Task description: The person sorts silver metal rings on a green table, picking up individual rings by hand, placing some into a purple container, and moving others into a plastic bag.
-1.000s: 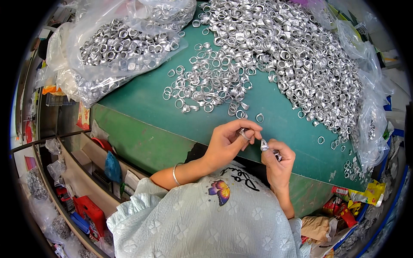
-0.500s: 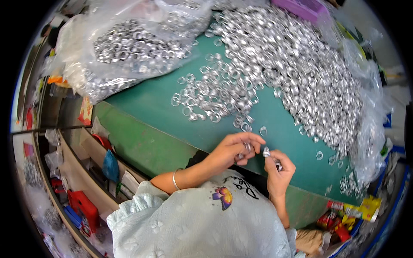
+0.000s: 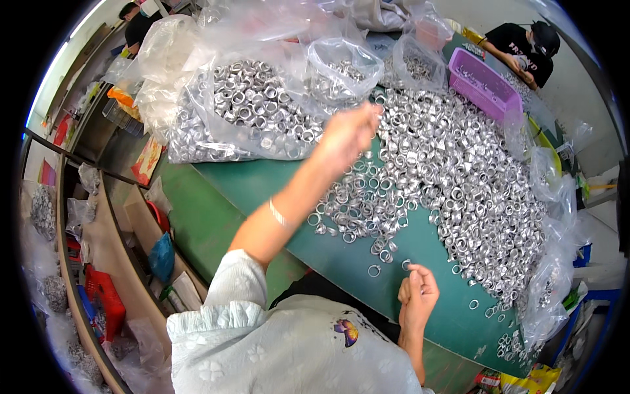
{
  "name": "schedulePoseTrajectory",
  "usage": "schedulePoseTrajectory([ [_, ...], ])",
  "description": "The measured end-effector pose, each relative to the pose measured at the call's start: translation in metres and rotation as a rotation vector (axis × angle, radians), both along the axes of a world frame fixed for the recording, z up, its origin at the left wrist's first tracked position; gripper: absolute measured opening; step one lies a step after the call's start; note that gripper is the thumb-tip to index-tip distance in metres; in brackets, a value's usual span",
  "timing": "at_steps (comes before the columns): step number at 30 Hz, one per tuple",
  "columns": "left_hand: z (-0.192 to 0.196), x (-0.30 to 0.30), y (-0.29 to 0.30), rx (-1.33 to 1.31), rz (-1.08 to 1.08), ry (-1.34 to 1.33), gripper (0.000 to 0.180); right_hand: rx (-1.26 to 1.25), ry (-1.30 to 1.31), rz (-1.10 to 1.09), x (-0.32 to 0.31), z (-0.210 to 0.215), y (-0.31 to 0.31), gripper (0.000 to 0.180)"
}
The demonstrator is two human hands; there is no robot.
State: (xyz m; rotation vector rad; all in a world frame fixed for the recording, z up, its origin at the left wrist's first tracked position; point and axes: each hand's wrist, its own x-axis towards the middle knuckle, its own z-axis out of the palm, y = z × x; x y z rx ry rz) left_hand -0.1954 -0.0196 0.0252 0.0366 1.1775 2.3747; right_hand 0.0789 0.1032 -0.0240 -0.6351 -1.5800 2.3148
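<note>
While your left hand [image 3: 344, 134], grip unclear, hangs over the bag [image 3: 249, 108], keep your right hand [image 3: 418, 293] clenched on its ring [image 3: 406, 264].

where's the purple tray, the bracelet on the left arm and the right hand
purple tray [image 3: 493, 92]: head view, on its near long wall.
bracelet [image 3: 278, 214]: head view, on the thin band across the left wrist.
right hand [image 3: 417, 297]: head view, on the back of the hand, near the table's front edge.
</note>
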Motion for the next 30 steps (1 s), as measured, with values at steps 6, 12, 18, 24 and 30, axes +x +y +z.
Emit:
schedulePoseTrajectory([
  [6, 0.018, -0.035, 0.008, 0.197, 0.080, -0.047, 0.023, -0.015, -0.014, 0.036, 0.000, -0.003, 0.004, 0.021],
  [12, -0.017, 0.110, -0.006, -0.351, -0.279, 0.543, 0.050, 0.027, -0.095, 0.050, 0.004, -0.008, 0.020, 0.018],
  [18, -0.039, 0.173, -0.008, -0.431, -0.318, 0.803, 0.081, 0.002, -0.017, 0.134, -0.003, 0.013, 0.000, 0.018],
  [24, -0.057, 0.185, -0.009, -0.314, -0.195, 0.979, 0.078, -0.055, -0.029, 0.189, 0.003, 0.017, -0.011, 0.017],
  [30, -0.059, 0.195, -0.006, -0.128, -0.141, 0.966, 0.081, 0.199, 0.003, 0.169, 0.003, 0.028, -0.025, 0.029],
])
